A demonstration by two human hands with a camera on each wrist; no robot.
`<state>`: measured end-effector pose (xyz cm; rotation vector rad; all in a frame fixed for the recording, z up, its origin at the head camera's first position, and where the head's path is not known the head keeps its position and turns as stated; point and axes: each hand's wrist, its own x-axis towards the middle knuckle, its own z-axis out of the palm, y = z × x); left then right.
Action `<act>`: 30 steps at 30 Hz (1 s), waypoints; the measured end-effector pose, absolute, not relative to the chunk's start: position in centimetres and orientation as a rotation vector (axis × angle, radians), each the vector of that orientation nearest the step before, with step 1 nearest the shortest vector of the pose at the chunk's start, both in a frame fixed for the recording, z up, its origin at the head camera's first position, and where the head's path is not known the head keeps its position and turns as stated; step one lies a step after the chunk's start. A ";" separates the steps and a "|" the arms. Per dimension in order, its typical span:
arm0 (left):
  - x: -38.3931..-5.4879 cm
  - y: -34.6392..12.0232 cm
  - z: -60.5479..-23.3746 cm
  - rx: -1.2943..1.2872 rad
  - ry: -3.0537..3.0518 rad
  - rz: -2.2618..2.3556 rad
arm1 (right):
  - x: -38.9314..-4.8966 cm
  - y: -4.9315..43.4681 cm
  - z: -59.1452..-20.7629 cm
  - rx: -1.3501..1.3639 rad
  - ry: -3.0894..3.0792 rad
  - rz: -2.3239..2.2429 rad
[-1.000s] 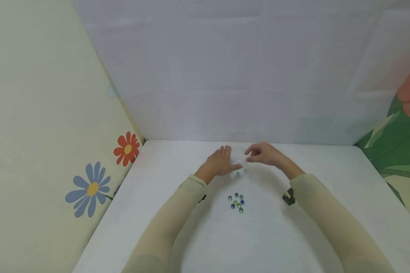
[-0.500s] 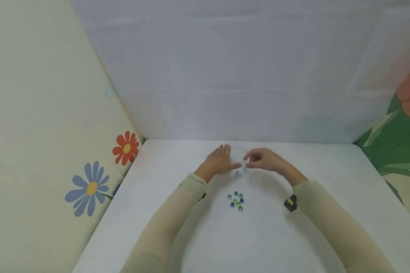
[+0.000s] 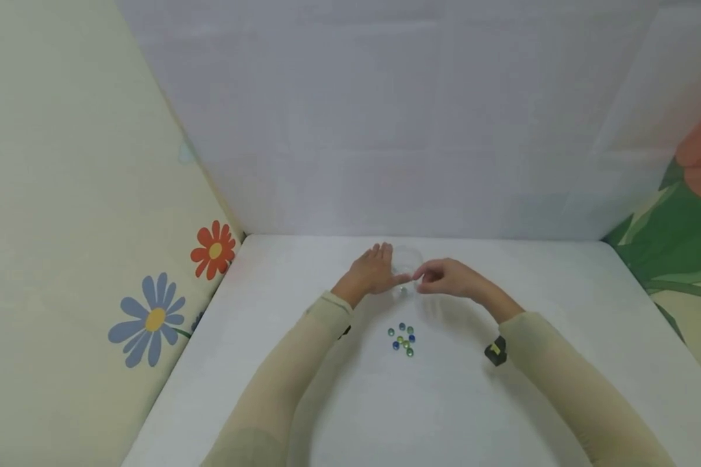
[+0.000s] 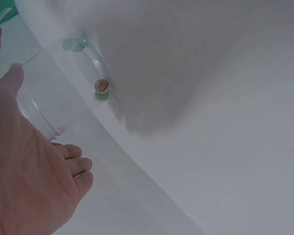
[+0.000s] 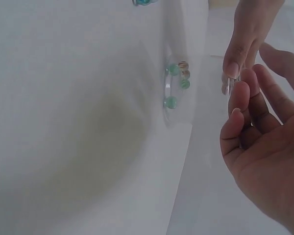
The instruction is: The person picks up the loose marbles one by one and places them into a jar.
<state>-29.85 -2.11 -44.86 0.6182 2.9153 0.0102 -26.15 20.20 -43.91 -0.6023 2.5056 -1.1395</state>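
Note:
A clear glass jar (image 3: 407,255) stands upright near the back of the table, its outline faint in the head view. Several swirled marbles (image 4: 102,86) lie on its bottom. My left hand (image 3: 371,272) holds the jar at its mouth, thumb along the near rim and fingers on the left side. At the rim's near right is my right hand (image 3: 450,277), fingers curled against the glass with the fingertips beside the left thumb. In the right wrist view, the curled right fingers (image 5: 237,95) meet the rim; a green marble (image 5: 171,102) shows through the jar's lower part.
A loose cluster of blue and green glass pieces (image 3: 403,340) lies on the white table (image 3: 444,402) in front of the jar. A dark wrist device (image 3: 496,351) sits under the right sleeve. A white cloth (image 3: 350,130) hangs behind; a flower-patterned panel (image 3: 47,194) stands left.
My right hand has come in from the upper right, down and leftward to the jar's near rim, until its fingertips meet the left thumb. The left hand stays on the jar.

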 end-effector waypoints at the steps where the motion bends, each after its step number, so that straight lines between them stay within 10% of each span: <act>1: -29.9 -2.2 -44.8 0.617 2.917 0.015 | -26.1 20.2 -44.0 -0.599 2.501 -1.141; 30: -30.0 -2.3 -44.9 0.605 2.909 0.012 | -25.3 19.0 -47.0 -0.686 2.358 -1.059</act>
